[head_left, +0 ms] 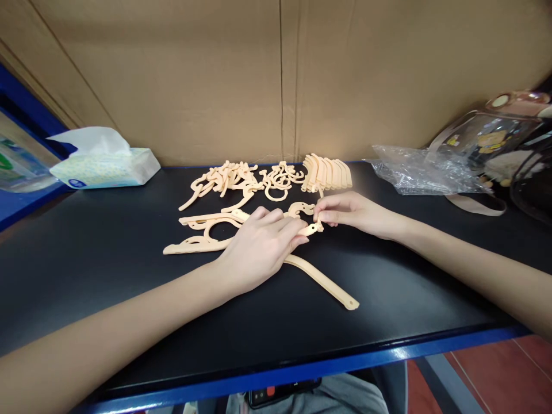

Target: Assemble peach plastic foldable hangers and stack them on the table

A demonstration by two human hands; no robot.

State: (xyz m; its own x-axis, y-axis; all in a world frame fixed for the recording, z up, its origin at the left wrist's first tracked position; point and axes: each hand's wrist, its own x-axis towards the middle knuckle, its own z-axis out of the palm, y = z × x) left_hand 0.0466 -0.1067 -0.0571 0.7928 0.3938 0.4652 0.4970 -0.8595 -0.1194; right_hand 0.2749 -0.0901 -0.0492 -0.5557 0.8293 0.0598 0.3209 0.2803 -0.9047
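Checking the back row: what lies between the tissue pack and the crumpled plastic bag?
Head view, left to right: jumbled curved pieces, a pile of hooks, a row of curved strips.

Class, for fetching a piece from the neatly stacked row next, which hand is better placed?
Probably the right hand: it is just in front of the stacked hanger arms, while the left hand is farther away. Both hold hanger parts.
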